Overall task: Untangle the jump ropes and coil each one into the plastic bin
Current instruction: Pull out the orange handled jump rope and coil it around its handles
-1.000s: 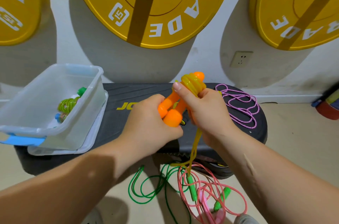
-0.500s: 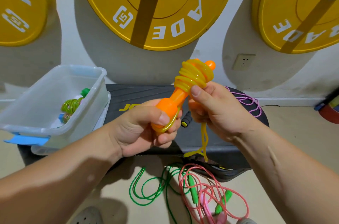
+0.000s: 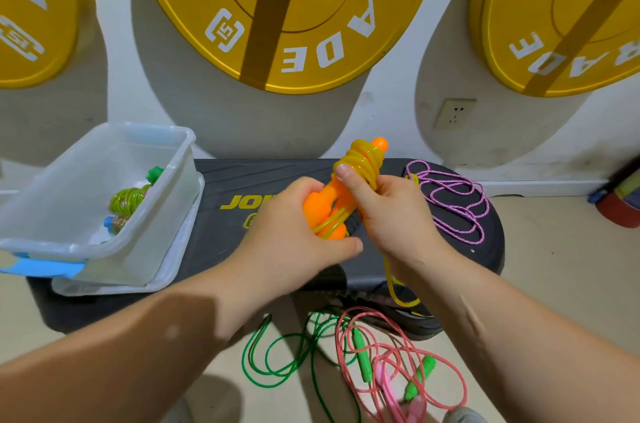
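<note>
Both hands grasp the orange plastic jump-rope handles [image 3: 329, 201]: left hand [image 3: 294, 235] low, right hand [image 3: 394, 214] pinning the yellow translucent cord coils [image 3: 362, 159].

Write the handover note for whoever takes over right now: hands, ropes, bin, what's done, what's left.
Left hand grips the orange rope by its handles; right hand pinches its yellow cord, mostly wound round them, with a tail hanging loose.
Bin: one coiled rope inside.
Purple rope lies on the black step; green rope and pink rope overlap on the floor.
Done: one rope binned.
Left: finish winding the orange rope, bin it, then the other three.
</note>
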